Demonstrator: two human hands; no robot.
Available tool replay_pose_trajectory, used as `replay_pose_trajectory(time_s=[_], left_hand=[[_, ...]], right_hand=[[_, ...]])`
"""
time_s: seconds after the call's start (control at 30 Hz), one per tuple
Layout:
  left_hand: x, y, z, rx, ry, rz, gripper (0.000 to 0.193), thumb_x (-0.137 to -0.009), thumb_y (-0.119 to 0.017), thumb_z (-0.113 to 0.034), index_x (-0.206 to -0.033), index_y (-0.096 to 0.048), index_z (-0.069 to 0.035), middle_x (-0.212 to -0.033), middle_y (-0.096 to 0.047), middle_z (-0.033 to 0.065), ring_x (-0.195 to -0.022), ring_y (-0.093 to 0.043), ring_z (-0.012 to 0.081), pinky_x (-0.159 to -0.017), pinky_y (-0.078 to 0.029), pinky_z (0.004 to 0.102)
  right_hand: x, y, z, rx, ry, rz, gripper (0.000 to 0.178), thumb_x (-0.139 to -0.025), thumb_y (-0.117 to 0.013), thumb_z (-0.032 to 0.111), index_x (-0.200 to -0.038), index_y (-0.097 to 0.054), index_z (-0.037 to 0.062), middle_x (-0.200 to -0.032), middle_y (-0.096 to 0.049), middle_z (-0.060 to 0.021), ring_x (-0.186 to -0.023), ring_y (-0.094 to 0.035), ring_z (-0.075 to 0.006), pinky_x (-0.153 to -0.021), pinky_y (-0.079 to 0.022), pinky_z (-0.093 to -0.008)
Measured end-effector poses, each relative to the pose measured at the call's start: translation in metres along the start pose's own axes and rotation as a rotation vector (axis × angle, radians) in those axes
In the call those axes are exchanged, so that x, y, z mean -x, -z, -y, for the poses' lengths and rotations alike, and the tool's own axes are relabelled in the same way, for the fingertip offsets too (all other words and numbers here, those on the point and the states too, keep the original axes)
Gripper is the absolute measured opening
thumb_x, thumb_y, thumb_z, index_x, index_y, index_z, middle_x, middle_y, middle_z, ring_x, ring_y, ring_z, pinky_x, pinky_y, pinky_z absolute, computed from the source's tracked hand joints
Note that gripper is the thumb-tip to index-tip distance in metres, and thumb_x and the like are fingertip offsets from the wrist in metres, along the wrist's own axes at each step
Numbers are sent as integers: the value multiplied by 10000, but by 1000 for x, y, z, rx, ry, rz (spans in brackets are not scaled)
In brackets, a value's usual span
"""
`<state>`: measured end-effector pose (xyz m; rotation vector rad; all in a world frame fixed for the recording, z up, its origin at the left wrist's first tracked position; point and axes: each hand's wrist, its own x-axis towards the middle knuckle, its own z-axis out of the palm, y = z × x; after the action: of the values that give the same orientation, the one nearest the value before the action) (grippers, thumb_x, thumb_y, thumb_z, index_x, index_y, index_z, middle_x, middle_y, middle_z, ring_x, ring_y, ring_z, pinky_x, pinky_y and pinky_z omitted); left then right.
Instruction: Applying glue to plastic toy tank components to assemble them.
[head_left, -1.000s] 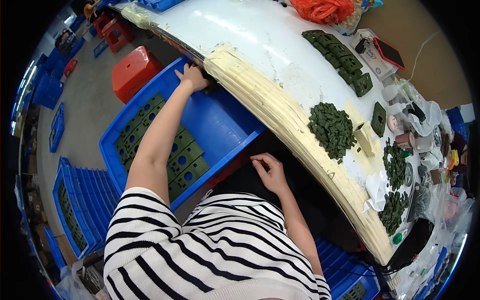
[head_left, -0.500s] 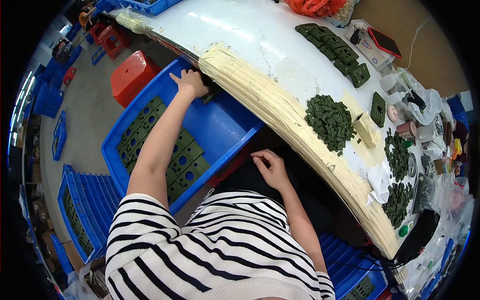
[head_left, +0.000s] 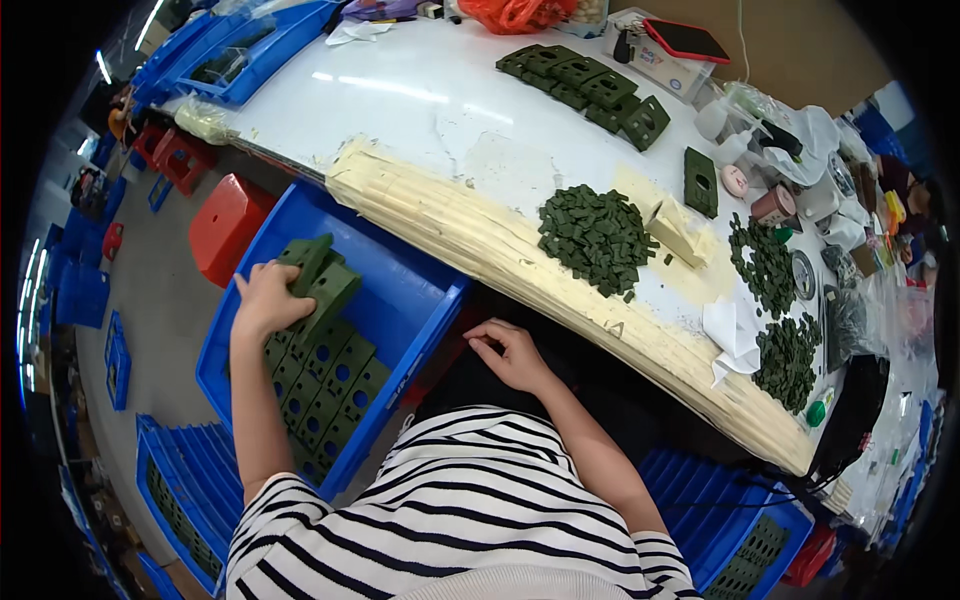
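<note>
Through the head view I watch my left hand (head_left: 268, 300), which is above the blue bin (head_left: 400, 270), just inside its left wall. Thumb and fingers are closed around a small group of dark green plates (head_left: 335, 292); they stand tilted over the bin, and I cannot count them exactly. Under them, at the bottom of the bin, flat plates with round holes (head_left: 330, 395) lie in rows. My right hand (head_left: 512, 357) rests just beside the bin's right end, fingers loosely bent; I cannot tell if something is inside them.

To do this well, I judge that the group needs an even squeeze at its edges, because loose pieces could slide apart. I would level it before it meets the rows in the bin, and lower it slowly, so no corner pushes a neighbour out of line. The padded table edge (head_left: 450, 225) overhangs the bin's far side, so I would keep my wrist well away from it.
</note>
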<state>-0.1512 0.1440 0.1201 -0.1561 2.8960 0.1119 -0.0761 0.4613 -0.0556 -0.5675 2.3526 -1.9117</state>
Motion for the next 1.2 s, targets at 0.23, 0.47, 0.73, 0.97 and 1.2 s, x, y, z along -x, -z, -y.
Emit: replay_pose_trajectory(time_s=[0.23, 0.47, 0.73, 0.97, 1.2], left_hand=[[-12, 93, -77, 223, -575, -543, 355, -603, -628, -196, -887, -657, 15, -939, -584, 191, -945, -500, 363, -871, -393, 410], [-115, 120, -306, -41, -662, -399, 418, -651, -658, -393, -973, -694, -129, -911, -677, 129, -989, -592, 341, -918, -349, 601], [-170, 116, -426, -251, -399, 16, 706, -692, -686, -509, -1292, -524, -172, -1379, -456, 90, -1268, -367, 404, -924, -220, 748], [-221, 119, -426, -403, -697, 74, 832, -627, -732, -611, -1269, -542, -117, -1309, -527, 86, -1183, -499, 323, -863, -401, 643], [-107, 101, -288, 569, -1124, -589, 399, -791, -706, -358, -1027, -634, -45, -1009, -667, 79, -986, -625, 223, -908, -453, 365]], right_hand=[[-2, -2, 1, 18, 11, 40, 138, -875, -588, 100, -980, -636, 24, -856, -601, -88, -763, -611, -187, -596, -466, -279], [0, 4, 9, 36, 0, 5, 129, -874, -582, 84, -971, -628, 12, -848, -598, -95, -760, -602, -191, -659, -473, -281], [7, 10, -4, -27, -90, 16, 205, -928, -542, 190, -1067, -604, 54, -952, -630, -67, -823, -581, -157, -688, -441, -272], [4, 7, -1, -124, -162, 92, 193, -926, -547, 151, -1069, -614, 38, -976, -630, -72, -883, -578, -157, -805, -438, -268], [8, 19, -9, -149, -138, 27, 216, -935, -534, 177, -1092, -593, 40, -958, -628, -73, -886, -577, -152, -799, -447, -275]])
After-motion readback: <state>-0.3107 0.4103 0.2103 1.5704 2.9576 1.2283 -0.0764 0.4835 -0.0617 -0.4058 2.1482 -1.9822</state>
